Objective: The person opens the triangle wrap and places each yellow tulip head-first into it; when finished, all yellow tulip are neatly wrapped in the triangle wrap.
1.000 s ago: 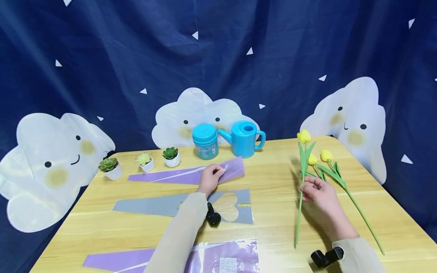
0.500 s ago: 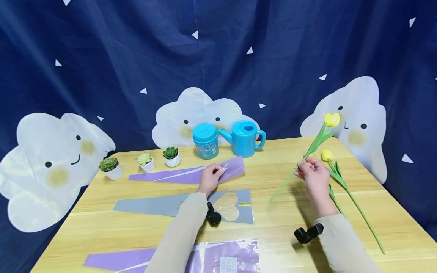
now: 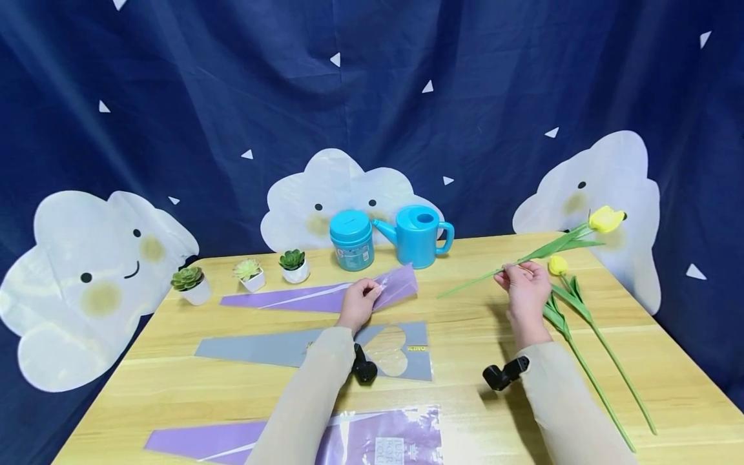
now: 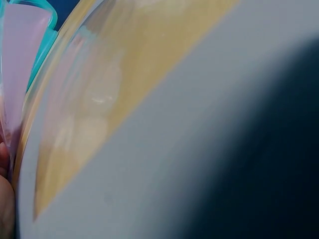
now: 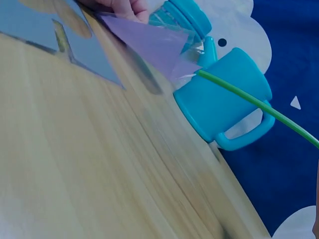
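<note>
At the near edge of the bench [image 3: 476, 400] lies a purple wrapper [image 3: 360, 439] printed with JUST FOR YOU, the left forearm crossing over it. To the right, two tulips [image 3: 572, 297] rest side by side, their stems pointing toward the near side; one yellow bloom shows, while the right hand hides the other. Beyond the near wrapper, a grey wrapper [image 3: 261, 349] with a clear heart window lies flat, partly covered by the left forearm. Farther on, the left hand [image 3: 357, 303] has its grip pinched on another purple wrapper [image 3: 316, 297], near that wrapper's wide right end, which lifts a little off the wood. The right hand [image 3: 527, 297] has its grip pinched round the stem of a third yellow tulip [image 3: 555, 246], held aslant above the bench, bloom up to the right; its bare stem end points left, just beside the wrapper's wide end, with a gap between them in the head view. Behind the wrapper stand three small potted succulents [image 3: 292, 259] at the left, then a blue canister [image 3: 354, 252] and, next to it, a blue watering can [image 3: 415, 242]. A dark blue curtain [image 3: 372, 77] with smiling clouds hangs at the back.
</note>
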The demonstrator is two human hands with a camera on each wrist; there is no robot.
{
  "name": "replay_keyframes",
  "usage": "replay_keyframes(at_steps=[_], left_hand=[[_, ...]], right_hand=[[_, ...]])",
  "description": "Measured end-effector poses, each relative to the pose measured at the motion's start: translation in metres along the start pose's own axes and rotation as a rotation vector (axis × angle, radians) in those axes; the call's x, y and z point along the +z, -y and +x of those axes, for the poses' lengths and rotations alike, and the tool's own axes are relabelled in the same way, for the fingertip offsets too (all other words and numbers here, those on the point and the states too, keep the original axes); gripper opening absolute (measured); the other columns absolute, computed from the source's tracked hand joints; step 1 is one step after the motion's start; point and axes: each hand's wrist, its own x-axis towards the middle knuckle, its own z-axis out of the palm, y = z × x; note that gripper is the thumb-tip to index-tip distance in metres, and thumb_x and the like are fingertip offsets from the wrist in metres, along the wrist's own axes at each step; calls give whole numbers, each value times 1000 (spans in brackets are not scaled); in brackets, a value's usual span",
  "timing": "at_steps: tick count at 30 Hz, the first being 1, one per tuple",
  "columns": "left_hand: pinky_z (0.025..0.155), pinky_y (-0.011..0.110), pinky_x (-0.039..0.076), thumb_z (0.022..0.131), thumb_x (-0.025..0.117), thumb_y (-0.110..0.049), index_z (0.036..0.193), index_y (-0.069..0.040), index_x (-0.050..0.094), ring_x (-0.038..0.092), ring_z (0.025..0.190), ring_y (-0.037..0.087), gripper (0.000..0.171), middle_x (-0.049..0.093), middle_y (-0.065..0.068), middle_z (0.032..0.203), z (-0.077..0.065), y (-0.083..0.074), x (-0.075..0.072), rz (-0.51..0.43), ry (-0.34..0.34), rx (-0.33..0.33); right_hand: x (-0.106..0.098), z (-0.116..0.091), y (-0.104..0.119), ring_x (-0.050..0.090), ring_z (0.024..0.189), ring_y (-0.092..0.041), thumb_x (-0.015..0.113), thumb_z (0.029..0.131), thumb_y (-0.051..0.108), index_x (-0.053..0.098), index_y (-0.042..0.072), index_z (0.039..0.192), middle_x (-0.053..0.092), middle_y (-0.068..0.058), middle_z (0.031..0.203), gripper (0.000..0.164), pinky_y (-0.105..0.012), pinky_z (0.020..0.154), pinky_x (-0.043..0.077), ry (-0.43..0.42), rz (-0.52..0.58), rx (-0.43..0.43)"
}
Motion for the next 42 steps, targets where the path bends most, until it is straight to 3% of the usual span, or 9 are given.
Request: replay_keyframes(at_steps=[6,16,25,30,37,42], left_hand=[[78,34,45,86,65,-13,81,-7,66,53,80,17,9,62,4,83,0,2,0,-10,1,-1],[78,32,44,83,69,-15,76,-8,67,53,79,17,10,64,2,83,0,4,0,-27,28,-6],[75,31,45,83,70,-17,76,-9,69,54,78,15,10,65,1,83,2,4,0,-9,43,19],[77,31,46,83,69,-17,77,-9,70,55,80,14,10,66,1,85,2,5,0,-14,47,25],[76,32,47,82,70,-15,78,-8,71,56,80,16,8,66,3,85,-1,4,0,-17,49,23],[76,32,47,82,70,-16,77,-10,71,57,80,15,7,67,1,84,-1,4,1,42,54,57]], right_hand=[[16,-7,-7,64,56,-13,63,77,-8,38,8,92,61,-6,68,33,-25,58,54,-54,5,17],[69,-72,19,62,55,-8,53,81,-12,36,4,89,57,-4,67,25,-18,59,52,-69,-103,67],[83,-90,-2,61,53,-6,54,81,-12,39,2,90,57,-5,66,23,-18,57,52,-50,-153,189],[90,-97,-11,61,54,-6,55,83,-10,39,0,91,56,-3,65,21,-19,59,53,-12,-206,297],[93,-102,-20,61,60,-8,55,85,-8,41,-1,93,52,-11,82,18,-23,71,53,2,-241,461],[88,-101,-20,65,63,-10,55,84,-9,46,-8,94,55,-14,86,13,-22,72,53,22,-235,523]])
